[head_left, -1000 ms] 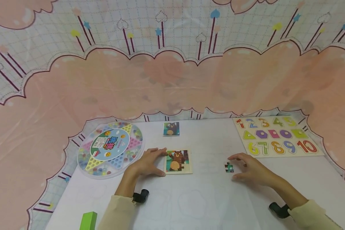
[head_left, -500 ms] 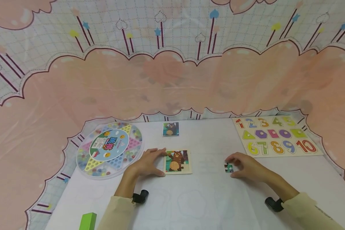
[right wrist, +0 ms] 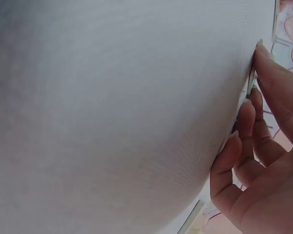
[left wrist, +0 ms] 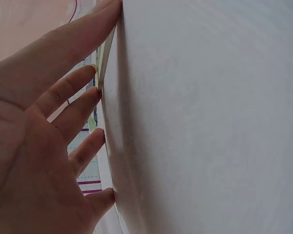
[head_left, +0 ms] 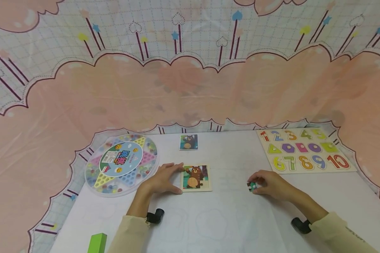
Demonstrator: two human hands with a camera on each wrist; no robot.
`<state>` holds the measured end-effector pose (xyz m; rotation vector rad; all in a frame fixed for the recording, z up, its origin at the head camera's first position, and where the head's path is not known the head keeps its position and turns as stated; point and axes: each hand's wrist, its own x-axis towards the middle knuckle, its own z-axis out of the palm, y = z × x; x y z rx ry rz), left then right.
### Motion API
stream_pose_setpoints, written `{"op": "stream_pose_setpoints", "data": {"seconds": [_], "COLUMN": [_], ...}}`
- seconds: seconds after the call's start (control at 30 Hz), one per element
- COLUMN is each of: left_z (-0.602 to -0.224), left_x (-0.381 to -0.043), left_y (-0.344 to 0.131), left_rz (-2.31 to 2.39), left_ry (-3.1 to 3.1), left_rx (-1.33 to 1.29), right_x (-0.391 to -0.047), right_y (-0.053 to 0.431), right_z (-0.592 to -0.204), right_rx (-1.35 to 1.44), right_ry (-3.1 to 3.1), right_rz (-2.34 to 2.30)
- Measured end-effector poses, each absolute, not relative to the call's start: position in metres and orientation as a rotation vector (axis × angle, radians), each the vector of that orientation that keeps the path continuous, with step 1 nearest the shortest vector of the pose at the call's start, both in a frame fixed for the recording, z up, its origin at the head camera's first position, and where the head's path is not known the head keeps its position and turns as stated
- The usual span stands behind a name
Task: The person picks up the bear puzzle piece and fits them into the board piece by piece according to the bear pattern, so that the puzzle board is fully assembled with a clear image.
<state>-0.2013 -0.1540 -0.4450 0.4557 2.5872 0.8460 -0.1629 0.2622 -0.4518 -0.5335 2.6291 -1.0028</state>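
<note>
My left hand (head_left: 165,178) rests beside a small wooden bear puzzle (head_left: 194,177), thumb near its lower left corner and index finger at the upper left. The fingers (left wrist: 78,109) of that hand spread out in the left wrist view, tips down at the table. A pale notch shows at the puzzle's lower right, where bare tray is visible. To the right, my right hand (head_left: 273,185) pinches a green jigsaw piece (head_left: 251,186) between thumb and fingers, close over the table. Only the piece's thin edge (right wrist: 252,80) shows in the right wrist view; the fingers cover part of it.
Behind the puzzle lies a matching bear picture card (head_left: 188,142). A round Chinese checkers set (head_left: 121,165) sits at the left and a number and shape board (head_left: 307,150) at the back right. One green block (head_left: 97,242) stands at the front left of the white table (head_left: 215,218).
My right thumb and fingers have closed in on the green jigsaw piece, which now sits slightly tilted in their pinch. The left hand and the bear puzzle have stayed put.
</note>
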Motion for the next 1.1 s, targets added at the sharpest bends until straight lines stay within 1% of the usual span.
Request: {"op": "stream_pose_setpoints", "data": {"seconds": [0.33, 0.53, 0.73, 0.9, 1.1], "left_z": [-0.444, -0.445, -0.445, -0.445, -0.444], "left_x": [-0.202, -0.201, -0.2, -0.199, -0.2], "left_y": [-0.153, -0.153, -0.153, -0.152, -0.153], "left_rz": [0.858, 0.857, 0.854, 0.855, 0.858], "left_ry": [2.578, 2.58, 2.576, 2.571, 2.583], "left_rx": [0.448, 0.443, 0.449, 0.427, 0.424], "right_x": [-0.165, -0.167, -0.17, -0.174, -0.182], "right_y": [0.265, 0.266, 0.266, 0.257, 0.233], "right_z": [-0.449, -0.442, -0.44, -0.438, -0.441], "right_rx": [-0.486, -0.553, -0.546, -0.572, -0.631], "right_ry": [2.57, 2.566, 2.551, 2.558, 2.585], "right_rz": [-1.012, -1.026, -1.1, -1.136, -1.152]}}
